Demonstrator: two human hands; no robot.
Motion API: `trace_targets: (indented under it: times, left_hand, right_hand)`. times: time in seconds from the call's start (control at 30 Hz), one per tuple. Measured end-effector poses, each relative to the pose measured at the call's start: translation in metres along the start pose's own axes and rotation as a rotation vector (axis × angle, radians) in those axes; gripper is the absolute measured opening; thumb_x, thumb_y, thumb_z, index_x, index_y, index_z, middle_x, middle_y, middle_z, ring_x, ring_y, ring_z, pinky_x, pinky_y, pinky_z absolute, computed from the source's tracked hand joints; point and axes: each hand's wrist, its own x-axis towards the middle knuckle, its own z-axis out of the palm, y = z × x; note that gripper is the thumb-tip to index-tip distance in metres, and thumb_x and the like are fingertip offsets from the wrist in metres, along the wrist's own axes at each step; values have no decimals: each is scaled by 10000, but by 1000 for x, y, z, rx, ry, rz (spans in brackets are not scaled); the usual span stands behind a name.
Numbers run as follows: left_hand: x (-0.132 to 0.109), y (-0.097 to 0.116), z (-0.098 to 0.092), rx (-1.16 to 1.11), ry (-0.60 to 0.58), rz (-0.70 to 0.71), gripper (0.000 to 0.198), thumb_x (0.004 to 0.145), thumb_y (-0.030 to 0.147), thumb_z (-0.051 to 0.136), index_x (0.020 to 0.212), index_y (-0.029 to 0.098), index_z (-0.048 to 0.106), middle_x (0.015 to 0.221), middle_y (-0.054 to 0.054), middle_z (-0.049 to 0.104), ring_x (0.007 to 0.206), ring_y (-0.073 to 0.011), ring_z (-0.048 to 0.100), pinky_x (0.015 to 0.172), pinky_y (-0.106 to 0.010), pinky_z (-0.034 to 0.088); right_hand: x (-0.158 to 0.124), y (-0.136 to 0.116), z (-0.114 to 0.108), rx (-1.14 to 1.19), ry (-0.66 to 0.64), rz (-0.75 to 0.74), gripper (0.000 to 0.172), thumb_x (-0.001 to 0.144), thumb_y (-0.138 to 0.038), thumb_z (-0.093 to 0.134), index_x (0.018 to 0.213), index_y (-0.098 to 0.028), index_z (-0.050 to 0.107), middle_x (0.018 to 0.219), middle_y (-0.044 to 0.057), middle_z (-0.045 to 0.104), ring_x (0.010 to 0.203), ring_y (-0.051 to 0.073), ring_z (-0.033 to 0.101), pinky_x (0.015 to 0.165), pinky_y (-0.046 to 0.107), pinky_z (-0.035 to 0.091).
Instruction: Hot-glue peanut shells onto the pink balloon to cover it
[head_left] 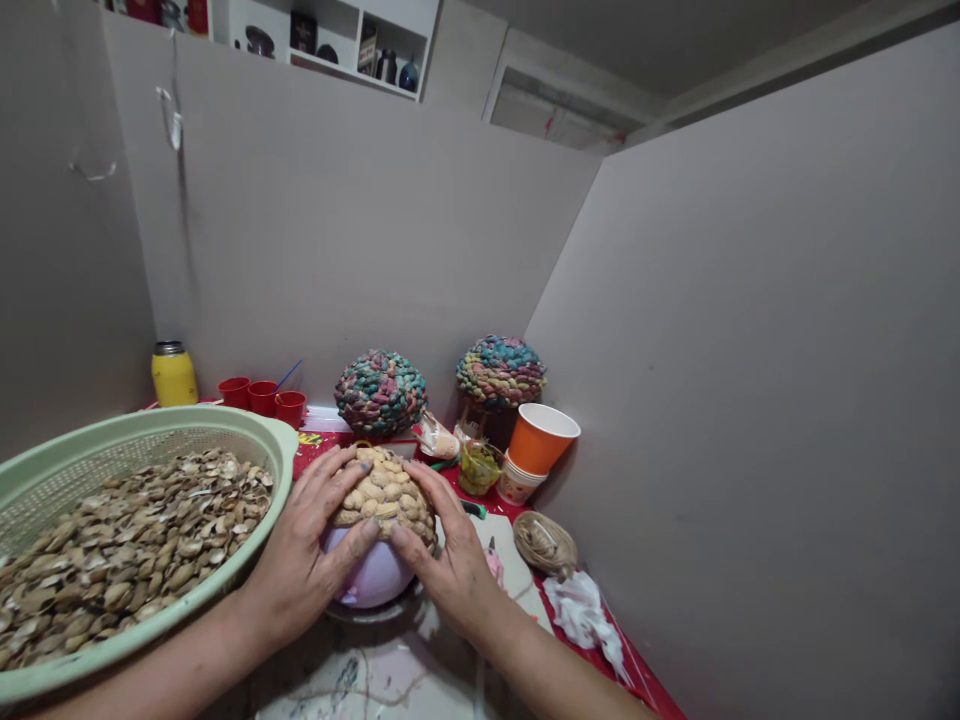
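Observation:
A lilac ball (369,576), its upper part covered with peanut shells (386,492), rests on a dark round dish (390,612) in front of me. My left hand (324,520) presses on the shells from the left, thumb at their lower edge. From the right, my right hand (444,545) cups them in the same way, both thumbs nearly meeting at the front. Close to my left forearm stands a green colander (281,470) full of loose shell halves (142,545). The far side of the ball is hidden.
Two painted shell-covered balls (381,392) stand at the back. Around them are red cups (262,396), a yellow bottle (174,375), orange paper cups (536,440) and a clear bowl (478,468). A twine coil (545,545) and white plastic (583,612) lie right. Grey panels (360,220) enclose the table.

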Motion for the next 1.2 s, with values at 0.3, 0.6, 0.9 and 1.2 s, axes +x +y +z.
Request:
trace_targets:
  times: [0.3,0.6,0.9,1.2]
  left_hand:
    - [-2,1,0,0,4,17,457,920,352,550,1367,285,478,1494,-90,443,1391,-293,360,1142,-558,291]
    - [2,3,0,11,12,17,435,917,333,559,1342,267,492,1463,-95,480,1375,-280,386,1139,-541,310]
    - [0,3,-1,7,9,6,439,915,348,555,1341,254,500,1472,-104,471,1382,-294,377,1139,-548,304]
    - [0,3,-2,-9,17,-17,408,925,333,541,1323,251,510,1481,-109,458,1386,-280,375,1148,-550,286]
  right_hand:
    - [1,1,-1,53,-7,30,539,947,-530,484,1405,-252,417,1434,78,450,1320,259,414,1122,426,326]
    - [-1,0,1,9,-3,20,548,938,-525,512,1398,-241,425,1435,89,445,1330,268,398,1121,436,330]
    - [0,1,0,61,-6,33,558,934,-536,509,1399,-240,425,1439,87,449,1330,269,406,1127,437,326]
    - [-7,10,2,118,2,229,610,980,-589,332,1476,-234,335,1499,90,391,1384,261,340,1155,504,249]
